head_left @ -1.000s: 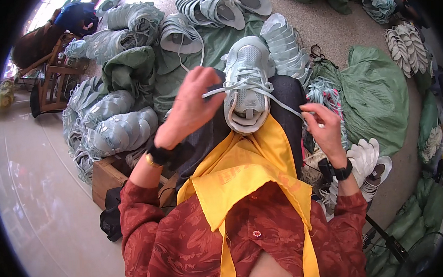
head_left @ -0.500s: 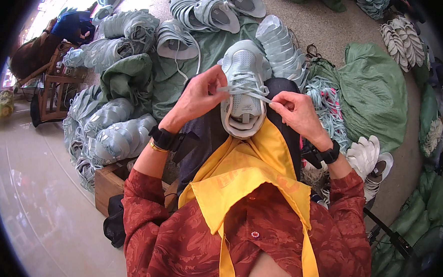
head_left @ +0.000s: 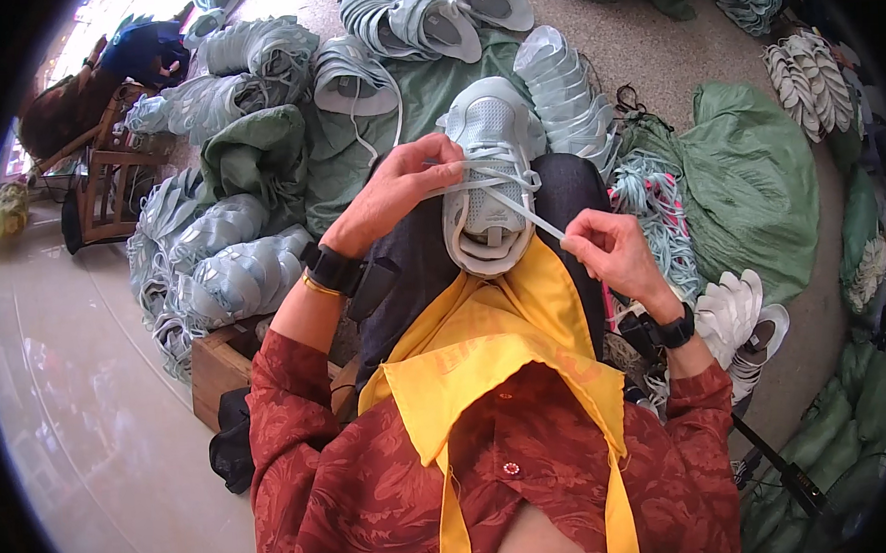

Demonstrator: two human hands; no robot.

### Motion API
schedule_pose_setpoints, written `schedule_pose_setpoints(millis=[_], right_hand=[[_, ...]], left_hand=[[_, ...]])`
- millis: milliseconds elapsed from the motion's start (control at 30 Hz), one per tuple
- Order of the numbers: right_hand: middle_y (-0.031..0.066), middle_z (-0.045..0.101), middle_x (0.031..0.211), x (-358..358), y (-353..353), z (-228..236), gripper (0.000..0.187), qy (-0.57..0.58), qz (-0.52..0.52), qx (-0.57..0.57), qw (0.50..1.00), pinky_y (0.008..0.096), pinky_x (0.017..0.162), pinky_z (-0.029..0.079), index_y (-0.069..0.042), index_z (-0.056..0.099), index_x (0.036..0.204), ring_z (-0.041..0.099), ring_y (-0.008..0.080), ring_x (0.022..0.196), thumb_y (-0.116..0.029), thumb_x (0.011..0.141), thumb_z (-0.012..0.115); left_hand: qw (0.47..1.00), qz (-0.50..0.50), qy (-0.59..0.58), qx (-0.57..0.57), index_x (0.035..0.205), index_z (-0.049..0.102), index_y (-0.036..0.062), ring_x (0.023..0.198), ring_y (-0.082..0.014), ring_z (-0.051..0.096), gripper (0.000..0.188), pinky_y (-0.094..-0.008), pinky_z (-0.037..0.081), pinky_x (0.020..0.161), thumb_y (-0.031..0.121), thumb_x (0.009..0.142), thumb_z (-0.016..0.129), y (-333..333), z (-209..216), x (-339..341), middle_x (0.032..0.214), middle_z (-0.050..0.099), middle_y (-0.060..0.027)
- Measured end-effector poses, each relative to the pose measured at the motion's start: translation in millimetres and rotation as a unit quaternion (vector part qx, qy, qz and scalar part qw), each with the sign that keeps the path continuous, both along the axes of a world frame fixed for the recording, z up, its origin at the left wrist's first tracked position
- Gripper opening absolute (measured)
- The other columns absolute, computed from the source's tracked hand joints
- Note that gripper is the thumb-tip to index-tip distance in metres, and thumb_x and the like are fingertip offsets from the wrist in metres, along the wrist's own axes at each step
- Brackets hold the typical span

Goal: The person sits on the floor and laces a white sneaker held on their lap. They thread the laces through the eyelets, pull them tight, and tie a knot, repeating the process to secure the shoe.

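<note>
A pale blue-grey shoe upper (head_left: 480, 214) rests between my knees, its toe pointing away and its heel opening toward me. A flat light shoelace (head_left: 515, 206) crosses its tongue area and runs out to both sides. My left hand (head_left: 410, 183) is closed at the upper's left edge, pinching the lace beside the eyelets. Lower and to the right, my right hand (head_left: 610, 251) pinches the other stretch of lace, drawn taut on a slant from the upper. The fingertips of my left hand partly cover the lace they hold.
Stacks of matching uppers (head_left: 243, 277) lie at the left, with more (head_left: 564, 95) beyond my knees. A bundle of pale laces (head_left: 650, 221) is by my right knee, beside a green sack (head_left: 760, 200). White uppers (head_left: 730, 311) and a wooden box (head_left: 218, 373) flank me.
My right hand has moved down and right, pulling a longer length of lace away from the upper. My left hand has shifted slightly right, still holding the lace.
</note>
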State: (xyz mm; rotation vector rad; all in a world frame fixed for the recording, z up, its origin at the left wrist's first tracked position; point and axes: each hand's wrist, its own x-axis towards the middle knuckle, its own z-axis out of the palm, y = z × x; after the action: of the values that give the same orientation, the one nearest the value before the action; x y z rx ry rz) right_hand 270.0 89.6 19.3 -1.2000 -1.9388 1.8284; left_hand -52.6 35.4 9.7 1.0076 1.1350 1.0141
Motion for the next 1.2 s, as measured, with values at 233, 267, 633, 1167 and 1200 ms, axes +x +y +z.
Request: schedule_pose_setpoints(millis=[233, 267, 633, 1167, 1200], right_hand=[[-0.0058, 0.06, 0.07, 53.1, 2.8, 7.8, 0.011, 0.008, -0.027, -0.032, 0.999, 0.0192, 0.05, 0.041, -0.003, 0.068, 0.09, 0.052, 0.001, 0.056, -0.01, 0.098, 0.07], [-0.0048, 0.061, 0.072, 67.2, 5.1, 6.2, 0.009, -0.01, -0.042, -0.017, 0.999, 0.0185, 0.049, 0.042, -0.003, 0.068, 0.092, 0.053, 0.0013, 0.055, -0.01, 0.098, 0.07], [0.0001, 0.07, 0.082, -9.9, 24.9, 8.6, 0.015, -0.028, -0.038, 0.274, 0.961, 0.0244, 0.055, 0.046, -0.002, 0.072, 0.102, 0.058, 0.0051, 0.06, -0.01, 0.091, 0.078], [0.0082, 0.075, 0.087, -83.8, 59.1, 4.6, 0.009, 0.062, 0.063, 0.153, 0.984, 0.035, 0.064, 0.054, 0.002, 0.071, 0.094, 0.067, 0.018, 0.066, -0.006, 0.09, 0.073], [0.005, 0.077, 0.093, -82.1, 63.2, 9.5, 0.007, 0.079, 0.057, 0.061, 0.993, 0.026, 0.057, 0.049, 0.0, 0.072, 0.099, 0.06, 0.0064, 0.063, -0.004, 0.094, 0.071]], left_hand=[[0.997, 0.004, 0.082, 0.001, 0.103, 0.057, 0.0056, 0.087, -0.0027, 0.048, 0.011, -0.0194, 0.041, 0.082, 0.006, 0.099, 0.067, 0.4, -25.6, 9.2, 0.095, 0.05, 0.0065], [0.996, 0.007, 0.089, 0.018, 0.103, 0.056, 0.0054, 0.086, -0.0021, 0.048, 0.016, -0.0184, 0.041, 0.078, 0.004, 0.096, 0.07, 0.3, -29.0, 9.8, 0.093, 0.049, 0.0065], [0.977, 0.064, 0.199, 0.035, 0.097, 0.058, 0.004, 0.076, -0.0017, 0.051, 0.015, -0.0202, 0.045, 0.067, 0.009, 0.097, 0.072, -18.4, -21.7, 21.3, 0.086, 0.055, 0.0047], [0.982, 0.095, 0.161, 0.011, 0.092, 0.063, -0.0005, 0.072, -0.0081, 0.061, 0.021, -0.0273, 0.051, 0.067, 0.016, 0.092, 0.076, -25.1, -20.0, 22.9, 0.079, 0.067, -0.0041], [0.983, 0.087, 0.161, 0.01, 0.092, 0.061, 0.0014, 0.073, -0.0058, 0.058, 0.019, -0.0248, 0.048, 0.066, 0.015, 0.094, 0.074, -25.1, -19.3, 22.4, 0.081, 0.064, -0.0007]])
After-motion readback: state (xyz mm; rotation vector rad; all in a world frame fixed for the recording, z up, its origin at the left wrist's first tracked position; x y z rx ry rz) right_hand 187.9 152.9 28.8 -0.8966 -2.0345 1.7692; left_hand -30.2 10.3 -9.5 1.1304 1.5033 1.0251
